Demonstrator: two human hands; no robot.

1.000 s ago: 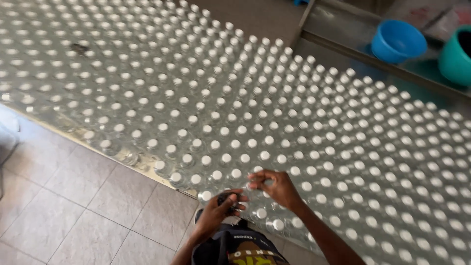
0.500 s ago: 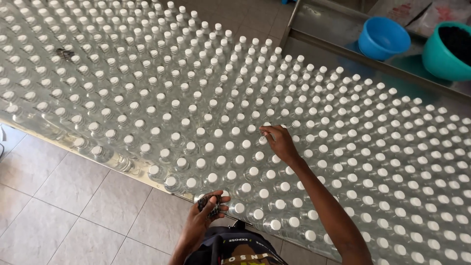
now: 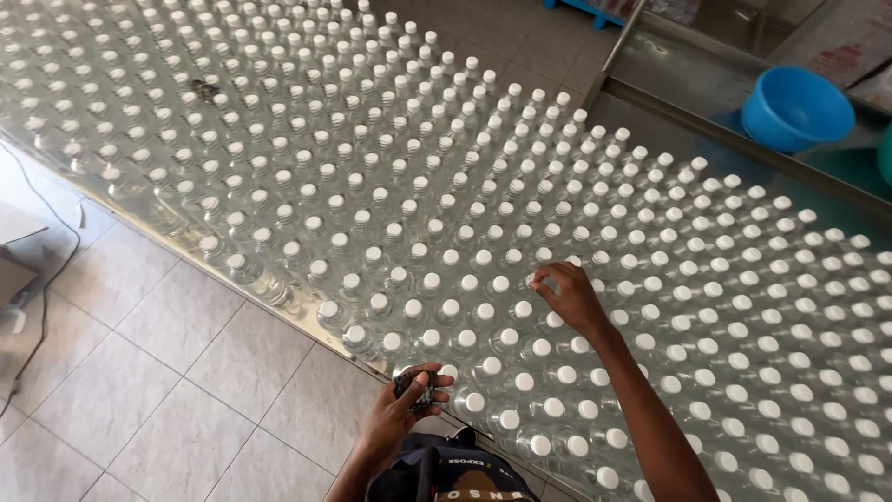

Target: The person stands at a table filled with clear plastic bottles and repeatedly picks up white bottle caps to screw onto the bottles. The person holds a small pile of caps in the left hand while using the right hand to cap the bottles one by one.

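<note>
Left hand (image 3: 401, 418), lower centre of the frame: the grip is closed around a small dark bunch of loose pieces (image 3: 414, 389), too small to identify, held just beside the nearest bottles at the front edge of the field. Held low and close to the body, the bunch sits within easy reach of the other hand.

Right hand (image 3: 569, 296), centre right: the arm extends over the bottles and the fingertips (image 3: 539, 279) rest on or just above a white cap (image 3: 523, 310) a few rows in from the front edge. Whether this grip pinches anything cannot be told; the fingers are curled, not spread.

Bottles (image 3: 390, 232): a dense field of small clear plastic bottles, upright and touching one another in staggered rows, fills most of the frame from upper left to lower right. Each carries a white screw cap; the contents appear clear and colourless. Packed shoulder to shoulder, the bottles likely brace one another upright. They seem to stand on the tiled floor (image 3: 139, 390), which shows bare at lower left, though the surface beneath them is hidden.

Upper right: a blue bowl (image 3: 796, 107) sits on a metal counter (image 3: 669, 65), well apart from both hands; its contents are not visible. A dark cable (image 3: 42, 279) trails along the left edge.
</note>
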